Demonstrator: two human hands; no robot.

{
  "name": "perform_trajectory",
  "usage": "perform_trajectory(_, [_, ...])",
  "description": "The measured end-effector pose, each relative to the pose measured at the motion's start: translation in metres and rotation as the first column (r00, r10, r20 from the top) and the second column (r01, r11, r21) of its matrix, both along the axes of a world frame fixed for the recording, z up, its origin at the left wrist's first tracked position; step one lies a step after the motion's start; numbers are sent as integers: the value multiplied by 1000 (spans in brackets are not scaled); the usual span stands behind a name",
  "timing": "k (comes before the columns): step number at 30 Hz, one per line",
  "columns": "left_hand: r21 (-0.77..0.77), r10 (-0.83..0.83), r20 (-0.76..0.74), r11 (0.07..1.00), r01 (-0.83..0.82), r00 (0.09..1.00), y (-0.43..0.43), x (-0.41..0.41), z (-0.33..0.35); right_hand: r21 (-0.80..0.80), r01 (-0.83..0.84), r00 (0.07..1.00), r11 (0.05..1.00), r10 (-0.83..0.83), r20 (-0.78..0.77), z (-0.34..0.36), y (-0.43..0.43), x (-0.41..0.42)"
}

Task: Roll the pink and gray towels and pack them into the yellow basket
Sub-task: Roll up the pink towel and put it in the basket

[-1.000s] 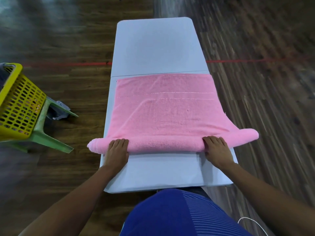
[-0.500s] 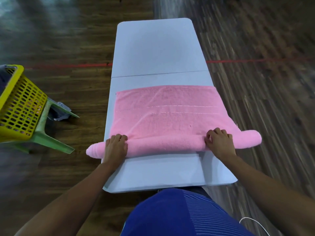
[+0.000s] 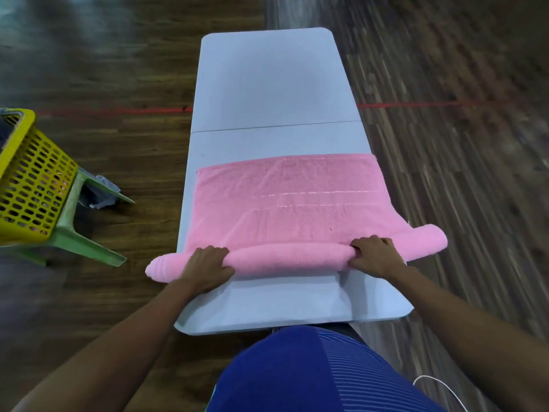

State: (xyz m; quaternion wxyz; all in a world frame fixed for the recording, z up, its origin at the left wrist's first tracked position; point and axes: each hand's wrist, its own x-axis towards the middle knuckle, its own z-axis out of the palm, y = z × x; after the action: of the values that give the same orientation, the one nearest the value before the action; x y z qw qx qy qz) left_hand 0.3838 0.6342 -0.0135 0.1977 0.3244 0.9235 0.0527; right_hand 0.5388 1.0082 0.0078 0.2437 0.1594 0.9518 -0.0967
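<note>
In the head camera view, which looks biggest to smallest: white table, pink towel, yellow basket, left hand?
1. white table
2. pink towel
3. yellow basket, cut off at the frame edge, so its full size is unsure
4. left hand, smallest though nearest the camera

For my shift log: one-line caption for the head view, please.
Left hand and right hand grip the half-rolled pink towel on the white table, yellow basket at left.
</note>
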Motion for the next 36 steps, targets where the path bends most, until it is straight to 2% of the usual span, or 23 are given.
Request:
perform_trajectory(2, [1, 33, 206, 999, -34, 978, -4, -8, 4, -114, 47, 991, 992, -31, 133, 10, 6, -8])
perform_trajectory(3, [16, 31, 223, 999, -35, 974, -5, -10, 4, -113, 68, 988, 991, -51, 144, 9, 8, -10])
perform_trajectory(5, [62, 23, 44, 998, -26, 999, -8, -13, 0, -12, 109, 994, 994, -109, 17, -1, 10, -8])
perform_trajectory(7, [155, 92, -158, 986, -68, 983, -6, -11, -6, 90, 164, 957, 982, -136, -257, -11, 7, -7])
perform_trajectory(8, [208, 129, -225, 975, -82, 966, -3, -9, -5, 105, 174, 923, 979, -125, -365, -15, 4, -6])
perform_trajectory(10, [250, 135, -273, 966, -66, 952, 2, -2, -4, 67, 156, 892, 985, -112, -437, -19, -2, -3])
perform_trajectory(12, [209, 74, -261, 978, -18, 963, 2, 9, -7, 52, 87, 911, 995, -58, -408, -25, -6, 7])
perform_trajectory(15, [99, -1, -207, 995, 22, 978, -7, 18, -14, 108, -27, 945, 994, 60, -321, -35, -4, 23])
perform_trajectory(19, [86, 19, -232, 996, 1, 973, -5, 10, -13, 90, 31, 951, 995, -2, -308, -31, -6, 18])
perform_trajectory(21, [48, -11, -207, 999, 22, 978, 0, 4, -4, 101, 10, 981, 995, 9, -194, -18, -7, 8])
perform_trajectory(23, [-51, -33, -93, 998, 28, 995, 5, -5, 4, 48, -15, 999, 999, 17, -52, -5, -2, -1])
perform_trajectory(25, [-109, 35, 130, 994, -21, 991, 6, -15, 12, -76, 23, 996, 997, -16, 92, 7, 2, -9])
perform_trajectory(27, [-88, 127, 298, 991, -105, 946, 5, -24, 15, -156, 73, 986, 985, -47, 161, 9, 5, -15])
perform_trajectory(28, [-59, 156, 309, 988, -145, 938, 5, -27, 15, -156, 96, 986, 983, -73, 149, 7, 6, -16])
perform_trajectory(30, [34, 219, 223, 972, -232, 950, 3, -31, 10, -86, 134, 991, 987, -133, 16, 1, 6, -15])
perform_trajectory(33, [185, 284, 46, 940, -287, 958, 5, -25, 2, 42, 164, 941, 985, -144, -308, -10, 2, -12])
perform_trajectory(35, [276, 273, -37, 927, -253, 961, 8, -14, -2, 4, 135, 888, 991, -119, -443, -18, -2, -5])
perform_trajectory(36, [285, 218, -73, 940, -189, 973, 7, -6, -5, -22, 102, 877, 995, -100, -470, -20, -4, 1])
